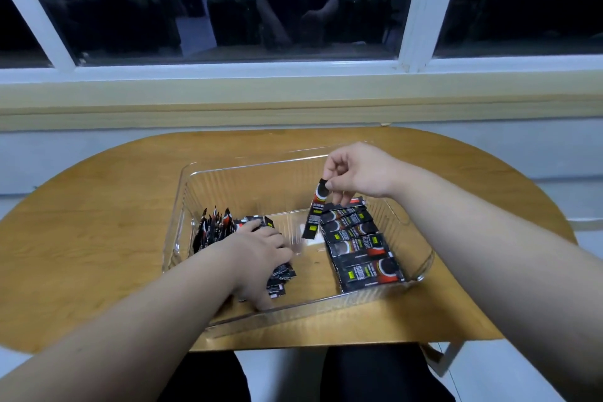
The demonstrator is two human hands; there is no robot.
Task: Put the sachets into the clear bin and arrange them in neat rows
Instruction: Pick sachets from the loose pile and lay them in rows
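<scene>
Starting nearest, dark-clothed legs (375, 375) sit under the near edge of the oval wooden desk (98, 232). The clear bin (293, 315) stands on the desk, and the left forearm crosses its ribbed near wall. The left grip (257, 258) lies on a loose heap of sachets (213, 228) at the bin's left side, fingers spread over them; whether it clasps any cannot be told. Along the right side, a row of sachets (359, 245) lies flat and overlapping. Between heap and row the bin floor is open, bearing only a small white slip (311, 242). The right grip (359, 173) pinches a single sachet (314, 210) by its top end, so that it hangs slightly tilted above the row's far end. Bare desk surrounds the bin to both rounded ends. Beyond are a pale sill (293, 101) and a dark window (163, 10) with white frames.
</scene>
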